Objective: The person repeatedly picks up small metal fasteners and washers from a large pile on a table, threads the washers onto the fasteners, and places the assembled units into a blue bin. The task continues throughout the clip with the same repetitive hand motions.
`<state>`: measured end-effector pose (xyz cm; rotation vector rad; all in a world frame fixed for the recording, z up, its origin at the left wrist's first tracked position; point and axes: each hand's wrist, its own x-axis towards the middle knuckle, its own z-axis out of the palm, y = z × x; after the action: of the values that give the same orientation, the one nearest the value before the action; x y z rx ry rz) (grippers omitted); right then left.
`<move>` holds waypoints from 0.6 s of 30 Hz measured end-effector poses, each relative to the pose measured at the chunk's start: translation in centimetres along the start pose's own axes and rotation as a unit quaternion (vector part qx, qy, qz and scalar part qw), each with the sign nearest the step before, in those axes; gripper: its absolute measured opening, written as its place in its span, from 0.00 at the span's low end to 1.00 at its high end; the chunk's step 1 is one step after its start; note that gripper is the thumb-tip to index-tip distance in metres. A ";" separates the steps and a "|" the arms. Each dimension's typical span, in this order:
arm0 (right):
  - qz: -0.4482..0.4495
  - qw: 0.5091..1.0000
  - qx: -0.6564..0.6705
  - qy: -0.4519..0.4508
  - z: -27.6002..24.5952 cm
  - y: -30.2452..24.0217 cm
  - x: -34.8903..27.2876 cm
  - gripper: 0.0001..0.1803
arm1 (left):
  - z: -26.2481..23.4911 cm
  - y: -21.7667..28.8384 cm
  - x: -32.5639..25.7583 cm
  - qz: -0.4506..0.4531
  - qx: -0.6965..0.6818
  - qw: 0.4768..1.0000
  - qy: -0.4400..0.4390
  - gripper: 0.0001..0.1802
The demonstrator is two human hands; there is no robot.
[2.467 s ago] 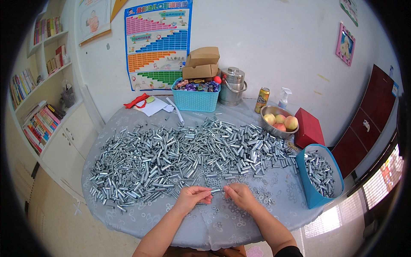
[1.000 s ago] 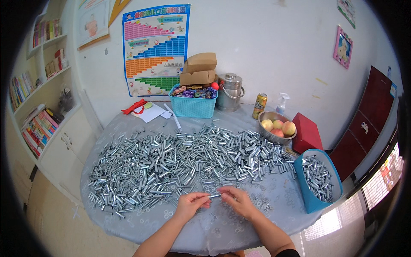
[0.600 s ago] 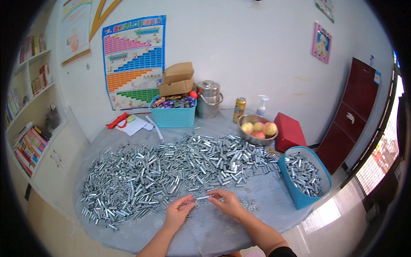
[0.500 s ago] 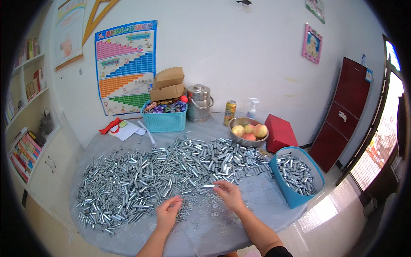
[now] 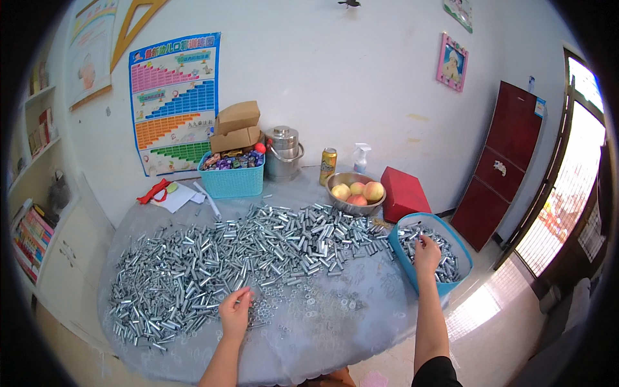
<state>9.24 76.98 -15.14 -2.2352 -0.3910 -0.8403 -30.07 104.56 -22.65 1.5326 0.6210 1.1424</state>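
A wide spread of silvery metal sleeves (image 5: 193,258) and small parts lies heaped across the table. Small ring washers (image 5: 313,302) are scattered along its near side. My left hand (image 5: 235,314) hovers at the near edge of the heap, beside the washers, thumb and fingertips drawn together; anything between them is too small to make out. Over on the right, my right hand (image 5: 426,257) reaches above the blue basket (image 5: 403,261), which holds many similar metal sleeves (image 5: 446,255). Its fingers are pinched, and whatever they grip blends into the sleeves below.
Behind the heap stand a turquoise basket (image 5: 232,184) of wrapped items, a steel canister (image 5: 282,155), a yellow can (image 5: 327,166), a spray bottle (image 5: 362,157), a bowl (image 5: 356,208) of fruit and a red box (image 5: 405,193). Papers (image 5: 175,198) lie at the far left.
My right hand has moved right, from the near side of the heap to over the blue basket; a metal sleeve was in its fingers before. My left hand's fingers have drawn closer together.
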 end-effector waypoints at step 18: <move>-0.338 0.826 0.303 -0.335 5.0 -17.0 -14.2 0.09 | -2.9 1.8 1.5 0.037 0.206 0.977 -0.049 0.05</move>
<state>-7.38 92.11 -18.60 -1.6853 -1.6078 -0.1328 -32.43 106.60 -20.58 1.9664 0.7712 1.0261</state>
